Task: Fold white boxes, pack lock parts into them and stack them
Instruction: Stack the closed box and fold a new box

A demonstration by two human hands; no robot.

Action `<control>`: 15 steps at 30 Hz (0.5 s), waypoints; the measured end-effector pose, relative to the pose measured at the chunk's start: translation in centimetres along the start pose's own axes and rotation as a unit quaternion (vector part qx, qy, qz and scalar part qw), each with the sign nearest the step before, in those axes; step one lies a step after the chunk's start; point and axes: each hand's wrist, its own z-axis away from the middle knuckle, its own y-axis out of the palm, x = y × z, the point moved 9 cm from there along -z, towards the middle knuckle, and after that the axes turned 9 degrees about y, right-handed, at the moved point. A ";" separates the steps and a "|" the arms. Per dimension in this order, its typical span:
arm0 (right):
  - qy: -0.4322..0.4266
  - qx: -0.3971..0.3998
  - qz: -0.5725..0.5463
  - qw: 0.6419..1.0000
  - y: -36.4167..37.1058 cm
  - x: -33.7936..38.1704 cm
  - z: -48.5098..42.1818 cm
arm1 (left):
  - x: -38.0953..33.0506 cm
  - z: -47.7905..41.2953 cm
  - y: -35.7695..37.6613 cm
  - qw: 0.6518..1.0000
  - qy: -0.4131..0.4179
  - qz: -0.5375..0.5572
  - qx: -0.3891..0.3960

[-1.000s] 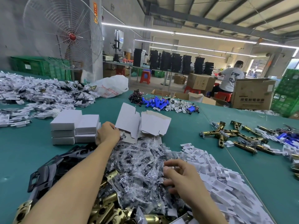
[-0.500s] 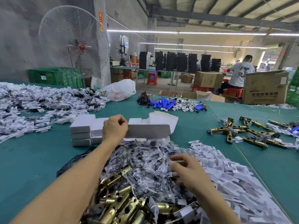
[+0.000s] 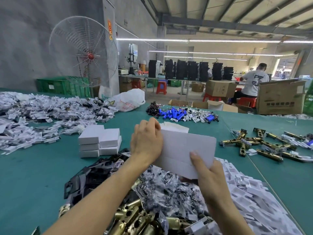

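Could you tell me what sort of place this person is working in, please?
Probably a factory packing floor for door-lock hardware: brass latch parts heaped on a long green table, folded white boxes stacked on it, and cardboard cartons behind.

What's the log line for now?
step: box blank held flat, unfolded; left hand: grips its left edge; right hand: pinches its lower edge; folded boxes: stacked left

A large wall fan [image 3: 90, 55] stands at ten o'clock above green crates [image 3: 57, 84]; a white plastic bag [image 3: 130, 99] lies at twelve. At two o'clock, a seated person [image 3: 254, 82] in a white shirt works beside cardboard cartons [image 3: 281, 99].
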 end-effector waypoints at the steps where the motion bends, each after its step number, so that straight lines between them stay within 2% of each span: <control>1: 0.007 -0.010 -0.007 1.000 -0.2 0.0 -0.1 | -0.2 0.3 0.7 0.998 0.013 -0.023 0.053; 4: 0.028 -0.032 0.020 0.999 -1.3 -0.3 -0.5 | -3.1 2.4 2.1 0.973 0.143 0.022 0.182; 7: 0.043 -0.028 0.048 0.998 -1.9 -0.6 -1.0 | -5.2 4.6 2.2 0.943 0.253 -0.023 0.214; 11: 0.032 -0.004 0.066 0.997 -1.6 -0.1 -1.0 | -5.9 6.0 1.7 0.931 0.282 -0.041 0.228; 15: -0.018 -0.001 0.043 0.999 -1.2 1.4 -0.2 | -5.9 6.8 1.5 0.951 0.228 0.018 0.210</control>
